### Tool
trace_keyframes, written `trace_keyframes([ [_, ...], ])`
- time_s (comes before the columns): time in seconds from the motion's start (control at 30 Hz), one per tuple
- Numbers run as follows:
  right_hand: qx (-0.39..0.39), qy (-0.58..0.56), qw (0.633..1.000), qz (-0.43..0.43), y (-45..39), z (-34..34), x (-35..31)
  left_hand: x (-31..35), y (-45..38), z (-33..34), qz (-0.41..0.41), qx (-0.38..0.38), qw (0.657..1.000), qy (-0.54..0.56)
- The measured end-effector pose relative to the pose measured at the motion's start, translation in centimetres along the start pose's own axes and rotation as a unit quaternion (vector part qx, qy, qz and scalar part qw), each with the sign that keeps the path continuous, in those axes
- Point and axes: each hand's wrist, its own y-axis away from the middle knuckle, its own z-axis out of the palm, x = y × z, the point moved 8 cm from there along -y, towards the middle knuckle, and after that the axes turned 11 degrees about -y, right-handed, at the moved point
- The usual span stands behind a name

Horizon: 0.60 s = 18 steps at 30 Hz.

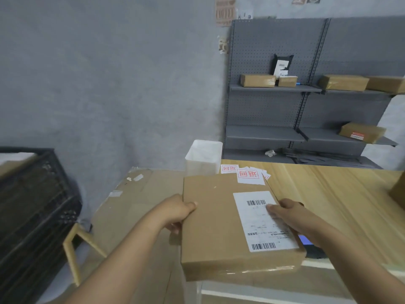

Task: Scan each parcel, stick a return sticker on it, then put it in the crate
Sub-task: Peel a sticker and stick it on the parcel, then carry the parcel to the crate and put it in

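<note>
- At the near edge of the wooden table (328, 194), a flat cardboard parcel (219, 227) is held level, overhanging the table's left end; a white shipping label (263, 220) with two barcodes faces up
- left hand (177, 211) clamped on the parcel's left edge, thumb on top; right hand (287, 213) clamped on the right edge, thumb across the label
- return sticker (249, 176) on the parcel's far right corner; loose stickers (229, 168) just beyond; white bin (203, 156) beside them
- black crate (32, 205) at far left, well apart from the parcel; dark device (313, 249) partly hidden under the right wrist
</note>
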Motion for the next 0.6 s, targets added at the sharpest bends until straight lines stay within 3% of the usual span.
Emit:
trace_keyframes([
  [0.27, -0.002, -0.008, 0.996, -0.084, 3.9, 5.0, -3.6, -6.6, 5.5, -3.0, -0.056, 0.154, 0.984, 0.066],
  [0.6, -0.117, -0.038, 0.981, -0.152, 7.5, 21.8, -10.3, -21.5, 14.2, -10.2, -0.138, 0.259, 0.948, 0.124],
])
